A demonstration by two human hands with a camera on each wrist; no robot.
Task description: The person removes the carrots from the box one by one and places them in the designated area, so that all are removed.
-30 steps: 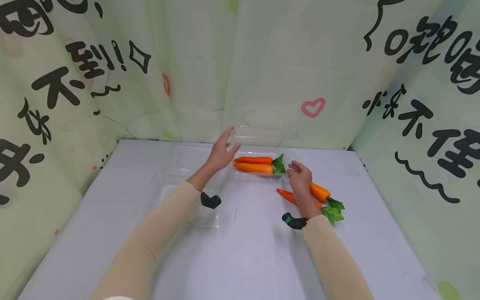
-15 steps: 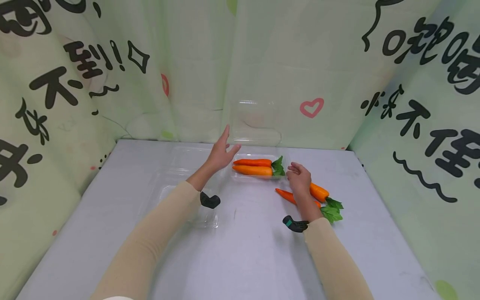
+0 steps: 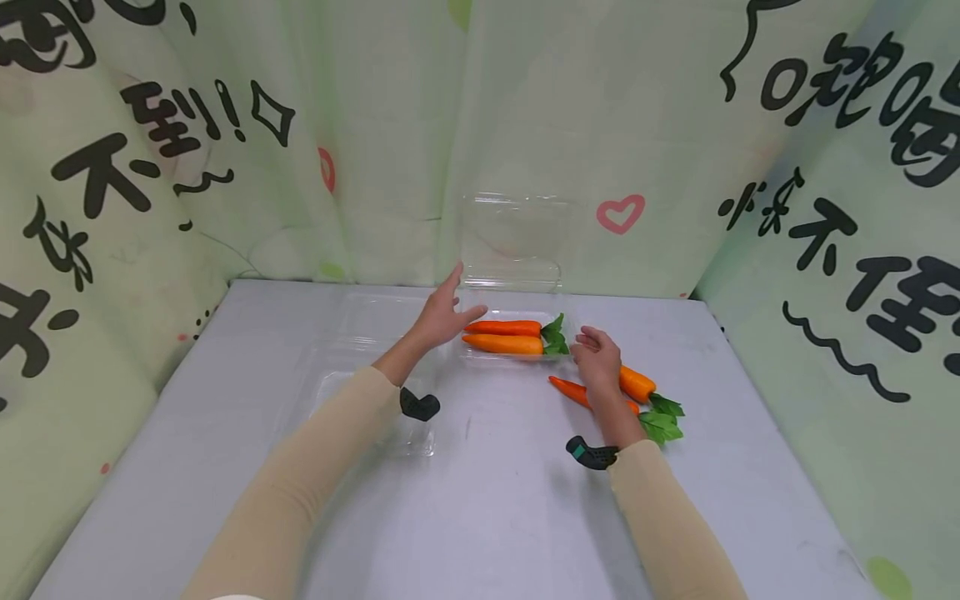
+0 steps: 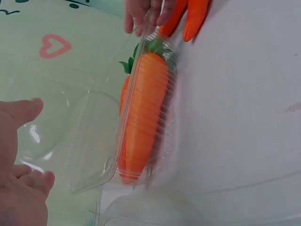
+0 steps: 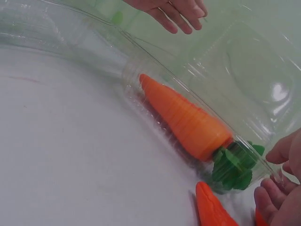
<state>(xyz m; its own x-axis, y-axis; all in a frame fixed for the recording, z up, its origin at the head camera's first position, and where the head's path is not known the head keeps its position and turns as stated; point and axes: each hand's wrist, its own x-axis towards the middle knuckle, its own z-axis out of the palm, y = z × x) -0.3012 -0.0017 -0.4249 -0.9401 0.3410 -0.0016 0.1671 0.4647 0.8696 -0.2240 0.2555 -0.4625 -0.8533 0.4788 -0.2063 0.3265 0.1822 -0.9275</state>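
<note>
Two carrots [image 3: 502,343] with green leaves lie side by side in a clear plastic box [image 3: 517,357] near the table's back edge. Its hinged lid [image 3: 513,242] stands raised behind, in front of the curtain. My left hand [image 3: 444,318] is at the box's left side, fingers straight and thumb spread, with nothing in its grasp. At the other end, my right hand [image 3: 600,360] holds the box's right edge; thumb and fingertips lie on either side of the rim in the right wrist view. Beneath and beside the right forearm lie more carrots [image 3: 637,385], partly hidden.
Another clear plastic box [image 3: 420,437] lies on the left of the white table [image 3: 495,517], partly behind the left forearm. A pale green curtain [image 3: 390,167] with black writing and red hearts encloses the back and sides.
The lid has swung up and back, away from the box. My left hand has lowered slightly, while the right hand stays at the box's right end.
</note>
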